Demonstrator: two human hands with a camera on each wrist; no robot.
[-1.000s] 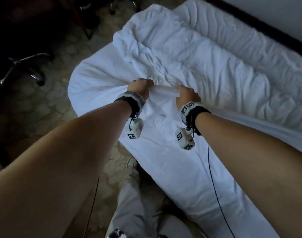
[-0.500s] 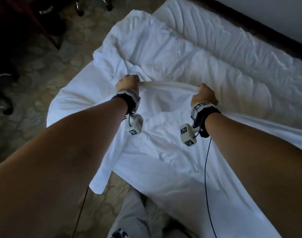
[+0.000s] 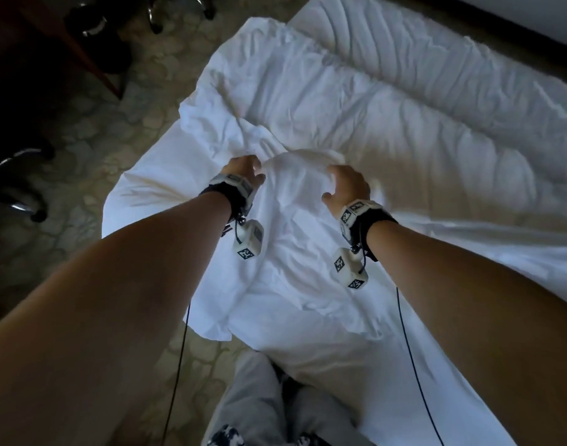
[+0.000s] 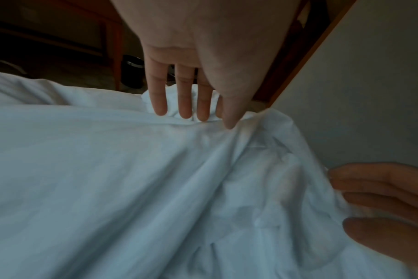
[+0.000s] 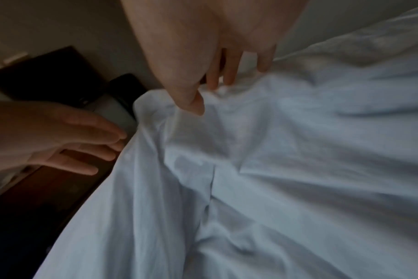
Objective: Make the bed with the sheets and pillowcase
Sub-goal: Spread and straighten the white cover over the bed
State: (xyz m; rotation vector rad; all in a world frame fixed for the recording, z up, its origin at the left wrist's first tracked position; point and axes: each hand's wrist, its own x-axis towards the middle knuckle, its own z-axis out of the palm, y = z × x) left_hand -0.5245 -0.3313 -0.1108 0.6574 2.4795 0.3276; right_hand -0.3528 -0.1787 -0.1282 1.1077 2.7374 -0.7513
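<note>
Here the white sheet point(image 3: 308, 284) is thin, soft cotton, creased all over, bunched into a low ridge between the two hands and draped off the near edge of the bed toward the floor. Beyond it the quilted mattress cover point(image 3: 452, 101) shows long padded ribs, rumpled and paler where light falls. The left hand point(image 3: 243, 170) hovers at the ridge with its fingers point(image 4: 183, 102) straight and spread, tips just at the cloth, holding nothing. The right hand point(image 3: 348, 185) is likewise loose, fingers point(image 5: 229, 69) relaxed and pointing down at the fabric, gripping nothing. The sheet lies across the mattress in front of the person, one corner hanging over the patterned stone floor point(image 3: 92, 130). A chair's chrome legs point(image 3: 15, 159) stand to the left, well apart from the bed. Grey trousers point(image 3: 253, 394) show below.
</note>
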